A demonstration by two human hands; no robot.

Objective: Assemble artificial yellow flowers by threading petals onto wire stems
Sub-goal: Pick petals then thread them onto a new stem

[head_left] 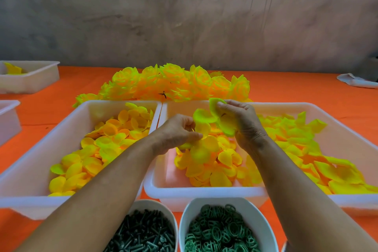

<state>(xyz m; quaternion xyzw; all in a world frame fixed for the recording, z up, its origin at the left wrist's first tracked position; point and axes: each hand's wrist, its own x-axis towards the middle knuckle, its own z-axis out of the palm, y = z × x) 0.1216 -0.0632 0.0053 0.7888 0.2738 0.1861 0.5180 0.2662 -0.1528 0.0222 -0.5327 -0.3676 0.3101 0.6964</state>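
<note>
Over the middle white tray (200,192) of loose yellow petals, both hands work on one yellow petal piece (206,129). My left hand (176,135) pinches its lower lobes between thumb and fingers. My right hand (241,122) pinches an upper lobe and holds further petals against its palm. Any wire stem is hidden by the petals and fingers. A row of finished yellow flowers (173,83) lies behind the trays.
A white tray of rounder petals (36,170) stands on the left and a third tray of larger petals (335,108) on the right. Two white bowls at the front hold dark green stems (143,233) and green rings (218,231). More white trays (34,80) stand at far left.
</note>
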